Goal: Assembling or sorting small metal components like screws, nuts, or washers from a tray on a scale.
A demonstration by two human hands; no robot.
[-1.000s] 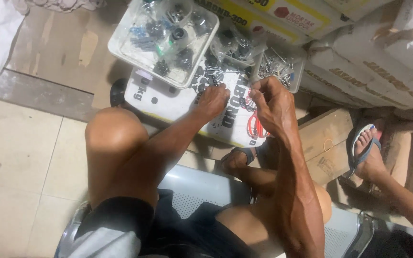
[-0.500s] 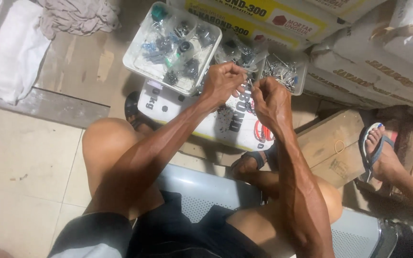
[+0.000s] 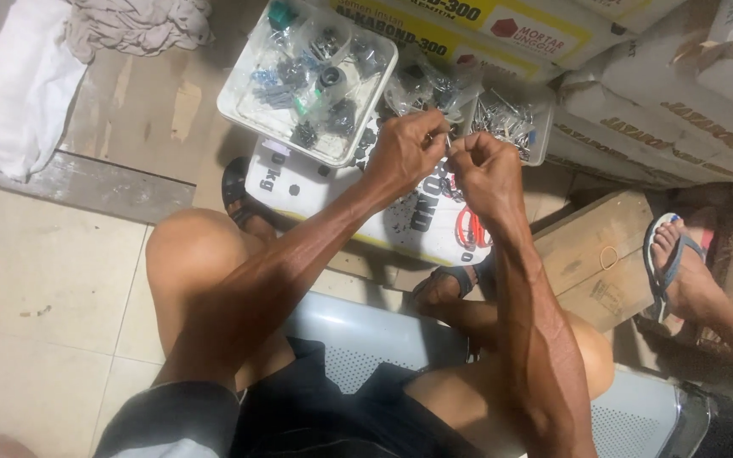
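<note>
Left hand (image 3: 406, 151) and right hand (image 3: 484, 172) raised together, fingertips pinching small metal part (image 3: 446, 146)

Clear glossy plastic tray (image 3: 239, 106), shiny metal parts (image 3: 506, 123) (small), matt wood crate (image 3: 595, 246), crumpled cloth (image 3: 137, 24).

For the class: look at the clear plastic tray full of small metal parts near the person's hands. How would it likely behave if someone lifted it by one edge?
The clear plastic tray looks thin-walled, so it would probably flex. It is packed with small parts, so likely heavy for its size. It overhangs the white sack, so tilting might spill it.
</note>
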